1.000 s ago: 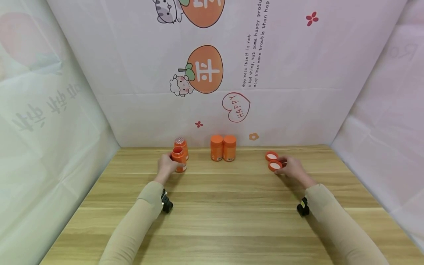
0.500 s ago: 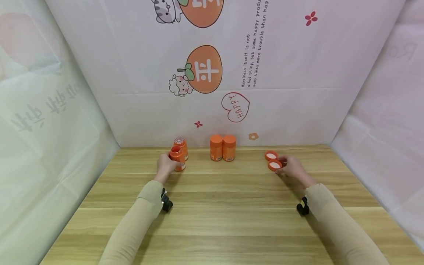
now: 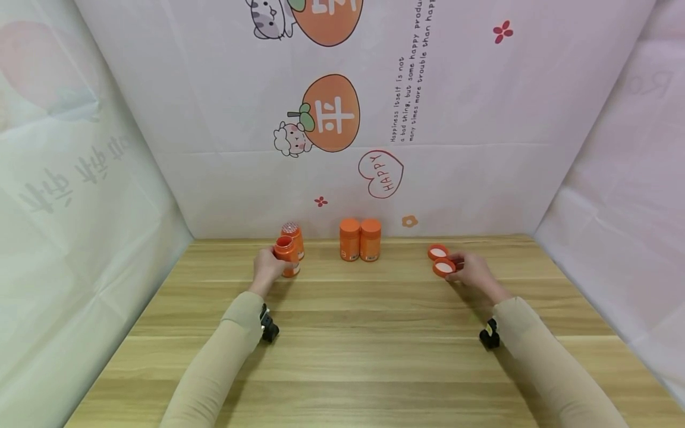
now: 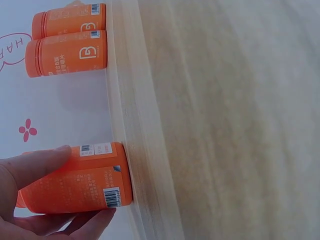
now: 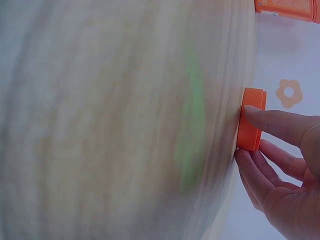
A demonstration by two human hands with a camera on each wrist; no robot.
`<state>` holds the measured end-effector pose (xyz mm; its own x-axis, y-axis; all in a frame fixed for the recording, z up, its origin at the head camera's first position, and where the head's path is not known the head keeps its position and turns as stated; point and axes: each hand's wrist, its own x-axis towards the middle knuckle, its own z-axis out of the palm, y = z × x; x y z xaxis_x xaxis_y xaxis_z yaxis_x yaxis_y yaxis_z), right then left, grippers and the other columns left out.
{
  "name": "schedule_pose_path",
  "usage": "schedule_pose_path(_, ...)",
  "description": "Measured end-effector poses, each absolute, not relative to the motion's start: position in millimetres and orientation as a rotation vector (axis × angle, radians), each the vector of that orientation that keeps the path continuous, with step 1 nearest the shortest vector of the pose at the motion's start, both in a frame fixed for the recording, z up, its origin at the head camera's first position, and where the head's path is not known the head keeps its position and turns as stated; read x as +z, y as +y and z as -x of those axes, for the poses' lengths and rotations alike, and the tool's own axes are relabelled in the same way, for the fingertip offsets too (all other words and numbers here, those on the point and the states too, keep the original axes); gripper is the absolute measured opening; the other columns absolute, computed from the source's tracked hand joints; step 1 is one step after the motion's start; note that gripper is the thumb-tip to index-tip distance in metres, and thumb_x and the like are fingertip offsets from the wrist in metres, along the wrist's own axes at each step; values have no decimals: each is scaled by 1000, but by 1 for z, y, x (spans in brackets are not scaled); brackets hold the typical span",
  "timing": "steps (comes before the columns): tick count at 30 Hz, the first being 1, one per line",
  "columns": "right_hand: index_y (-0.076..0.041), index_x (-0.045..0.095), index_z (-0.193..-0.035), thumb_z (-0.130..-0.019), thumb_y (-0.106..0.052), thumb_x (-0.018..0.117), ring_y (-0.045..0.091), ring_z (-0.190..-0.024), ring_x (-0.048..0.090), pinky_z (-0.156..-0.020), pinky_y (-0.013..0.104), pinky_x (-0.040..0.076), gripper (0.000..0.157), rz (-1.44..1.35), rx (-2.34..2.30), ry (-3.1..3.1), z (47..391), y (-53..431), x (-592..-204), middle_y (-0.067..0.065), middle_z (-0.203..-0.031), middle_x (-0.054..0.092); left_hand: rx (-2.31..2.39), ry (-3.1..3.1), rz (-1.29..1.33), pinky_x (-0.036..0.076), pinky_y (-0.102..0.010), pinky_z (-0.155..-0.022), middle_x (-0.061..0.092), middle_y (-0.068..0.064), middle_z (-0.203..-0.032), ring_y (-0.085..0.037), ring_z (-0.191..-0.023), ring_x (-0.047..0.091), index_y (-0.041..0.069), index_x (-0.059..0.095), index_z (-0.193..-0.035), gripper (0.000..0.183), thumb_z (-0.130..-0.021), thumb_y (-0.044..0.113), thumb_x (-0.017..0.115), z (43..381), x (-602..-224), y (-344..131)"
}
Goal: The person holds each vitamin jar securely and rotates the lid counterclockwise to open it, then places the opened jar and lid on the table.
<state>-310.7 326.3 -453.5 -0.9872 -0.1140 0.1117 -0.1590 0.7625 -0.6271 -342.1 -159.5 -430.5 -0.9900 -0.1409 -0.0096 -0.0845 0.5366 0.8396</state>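
Note:
An uncapped orange bottle (image 3: 287, 253) stands upright on the table at the left. My left hand (image 3: 265, 268) grips it around the side, thumb on the near face in the left wrist view. Close behind it is another orange bottle (image 3: 292, 230) with a silvery, foil-like top, partly hidden. At the right, my right hand (image 3: 471, 271) pinches an orange screw cap (image 3: 443, 268) between thumb and fingers. This cap lies at the tabletop with its white inside facing up. A second orange cap (image 3: 438, 252), also white side up, is right behind the first.
Two capped orange bottles (image 3: 360, 240) stand side by side near the back wall, between my hands. The wooden table (image 3: 364, 345) is bordered by white printed sheets (image 3: 465, 178) at the back and both sides.
The uncapped bottle and my left hand have shifted slightly left, nearer the foil-topped bottle, then stayed put. My right hand and the caps have kept their places.

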Motion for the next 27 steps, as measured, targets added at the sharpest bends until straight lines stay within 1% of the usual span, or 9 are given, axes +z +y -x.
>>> schedule_pose_path(15, 12, 52, -124, -77, -5, 76, 43, -106, 58, -86, 49, 49, 55, -215, 1049, -2895, 309, 328, -453, 31, -117, 59, -1465, -2719, -169, 44, -46, -98, 59, -24, -124, -36, -111, 58, -6, 54, -124, 56, -74, 8, 75, 341, -435, -161)
schedule_pose_path(22, 13, 51, -124, -79, -7, 75, 43, -106, 58, -88, 50, 47, 55, -218, 1051, -2886, 307, 330, -451, 31, -116, 59, -1440, -2762, -156, 43, -47, -99, 58, -23, -126, -36, -114, 56, -5, 52, -126, 56, -77, 10, 74, 337, -433, -161)
schedule_pose_path(27, 14, 50, -125, -81, -9, 73, 43, -106, 57, -89, 50, 47, 56, -209, 1045, -2903, 303, 329, -448, 32, -116, 58, -1387, -2789, -145, 43, -47, -98, 59, -25, -123, -36, -111, 57, -7, 54, -122, 53, -78, 15, 74, 331, -431, -160)
